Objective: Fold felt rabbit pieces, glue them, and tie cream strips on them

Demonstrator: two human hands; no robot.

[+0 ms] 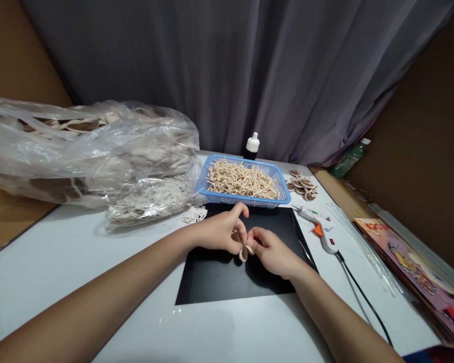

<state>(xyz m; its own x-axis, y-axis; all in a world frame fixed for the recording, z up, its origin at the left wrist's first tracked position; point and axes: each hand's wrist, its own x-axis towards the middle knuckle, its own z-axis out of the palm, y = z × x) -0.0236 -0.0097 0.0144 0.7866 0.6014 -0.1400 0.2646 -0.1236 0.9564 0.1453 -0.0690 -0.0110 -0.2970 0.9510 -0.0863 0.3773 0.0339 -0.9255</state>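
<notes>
Over a black sheet (227,277) on the white table, my two hands meet at a small brown piece with a pale edge (243,253), which looks like felt bent into loops. My left hand (225,229) pinches it from the left, with the index finger raised and curled. On the other side, the fingertips of my right hand (274,250) are closed on its right end. Part of the piece is hidden behind the fingers. Just beyond the sheet stands a blue basket (245,201) filled with thin cream-coloured strands (244,180).
A glue gun (327,234) lies to the right, its black cord trailing forward, beside clear glue sticks (366,252). Behind it sit several brown-and-cream pieces (304,185). Large plastic bags (98,151) fill the left back. A white-capped bottle (252,146) stands behind the basket.
</notes>
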